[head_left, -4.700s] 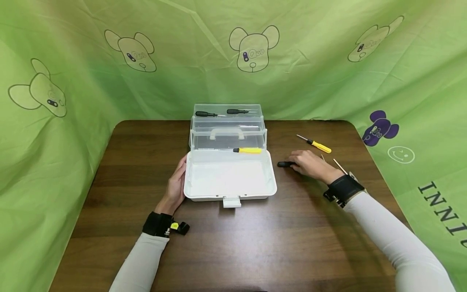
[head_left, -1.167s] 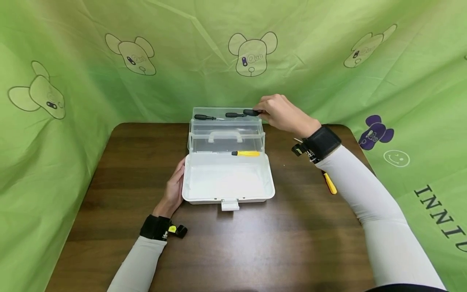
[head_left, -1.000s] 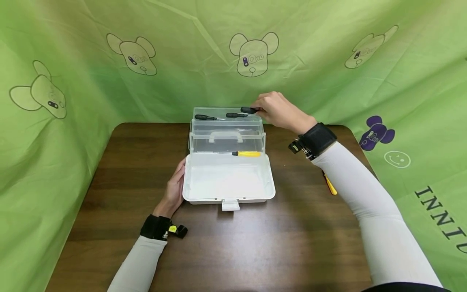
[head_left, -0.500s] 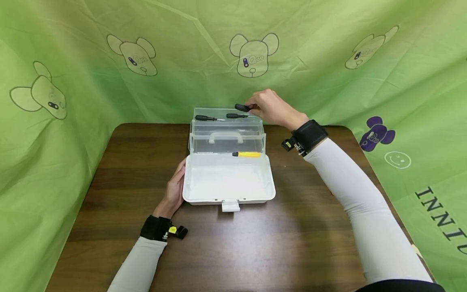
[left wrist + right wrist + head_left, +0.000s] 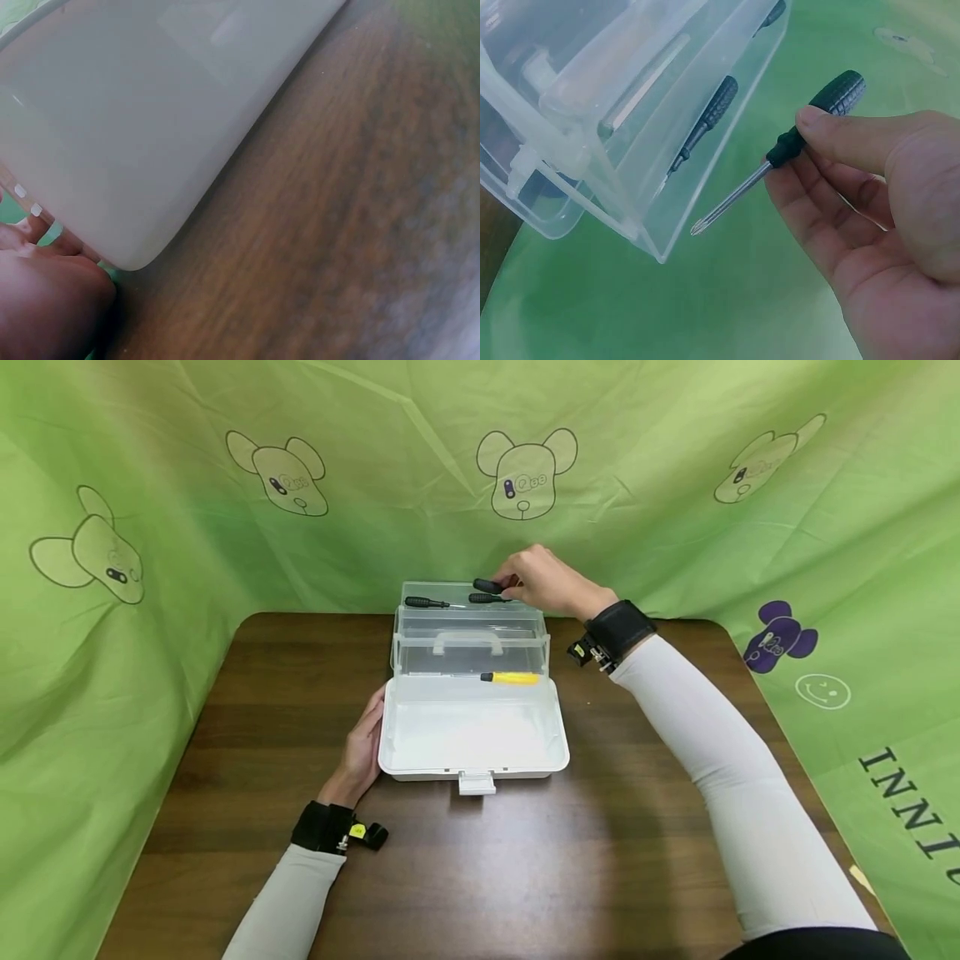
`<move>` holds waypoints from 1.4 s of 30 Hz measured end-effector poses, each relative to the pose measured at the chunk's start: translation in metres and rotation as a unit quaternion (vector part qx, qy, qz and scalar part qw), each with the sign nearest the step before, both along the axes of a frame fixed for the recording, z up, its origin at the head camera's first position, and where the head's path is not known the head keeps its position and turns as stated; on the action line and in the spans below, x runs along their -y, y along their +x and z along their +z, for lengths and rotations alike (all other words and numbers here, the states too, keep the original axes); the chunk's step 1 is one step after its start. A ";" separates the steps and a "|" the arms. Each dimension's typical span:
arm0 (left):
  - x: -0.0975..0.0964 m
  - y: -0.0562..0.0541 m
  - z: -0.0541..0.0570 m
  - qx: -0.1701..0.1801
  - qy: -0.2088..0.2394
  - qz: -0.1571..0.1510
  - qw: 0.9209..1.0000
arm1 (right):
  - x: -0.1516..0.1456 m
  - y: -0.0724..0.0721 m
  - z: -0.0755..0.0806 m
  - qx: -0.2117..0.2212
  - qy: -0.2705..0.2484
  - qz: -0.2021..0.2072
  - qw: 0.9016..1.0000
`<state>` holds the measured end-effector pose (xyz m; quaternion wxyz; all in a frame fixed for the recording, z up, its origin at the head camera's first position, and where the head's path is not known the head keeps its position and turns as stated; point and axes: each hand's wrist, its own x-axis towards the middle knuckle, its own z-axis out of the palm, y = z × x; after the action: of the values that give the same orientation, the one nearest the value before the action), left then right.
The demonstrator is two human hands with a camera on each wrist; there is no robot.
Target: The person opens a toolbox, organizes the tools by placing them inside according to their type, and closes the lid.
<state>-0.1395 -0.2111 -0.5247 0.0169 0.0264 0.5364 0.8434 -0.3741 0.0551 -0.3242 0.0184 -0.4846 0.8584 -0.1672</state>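
Here on the table (image 5: pixel 487 868), the toolbox (image 5: pixel 465 735) sits at twelve; left hand (image 5: pixel 362 747) rests, fingers loosely straight, along its nine-o'clock side. Right hand (image 5: pixel 547 581) pinches a screwdriver (image 5: pixel 838 94) at one o'clock, beside another (image 5: pixel 718 105) occupying the tray (image 5: pixel 453 591), farther toward nine than before.

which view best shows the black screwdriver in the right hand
The right wrist view: the black-handled screwdriver with a metal shaft shows there with both ends in sight, pinched by the right hand. The head view clearly shows only its dark handle; the left wrist view, nothing of it.
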 end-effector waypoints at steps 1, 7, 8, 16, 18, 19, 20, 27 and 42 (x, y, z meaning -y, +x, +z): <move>0.000 0.000 0.000 0.001 0.000 0.000 1.000 | 0.001 -0.001 -0.001 0.003 0.001 0.000 1.000; 0.001 0.000 0.000 0.003 0.000 -0.001 1.000 | 0.005 -0.006 -0.009 0.011 0.006 -0.005 1.000; 0.001 0.000 0.000 0.003 0.000 0.000 1.000 | 0.005 -0.007 -0.011 0.011 0.007 -0.006 1.000; 0.000 -0.002 0.000 0.002 0.003 -0.002 1.000 | 0.007 -0.015 -0.022 0.012 0.012 -0.008 1.000; -0.001 -0.002 0.000 0.004 0.002 -0.001 1.000 | 0.007 -0.016 -0.024 0.013 0.019 -0.005 1.000; -0.001 -0.001 0.000 0.006 0.002 0.000 1.000 | 0.008 -0.016 -0.025 0.014 0.021 -0.003 1.000; -0.001 -0.001 0.000 0.007 0.001 0.000 1.000 | 0.008 -0.016 -0.026 0.014 0.023 -0.002 1.000; -0.002 -0.001 0.000 0.003 -0.004 0.001 1.000 | 0.010 -0.017 -0.028 0.019 0.030 0.000 0.999; -0.003 0.000 0.001 -0.003 0.003 -0.002 1.000 | 0.012 -0.019 -0.028 0.032 0.045 -0.005 0.998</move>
<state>-0.1399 -0.2083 -0.5242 0.0172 0.0303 0.5339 0.8448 -0.3935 0.0428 -0.3521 0.0670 -0.4737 0.8663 -0.1434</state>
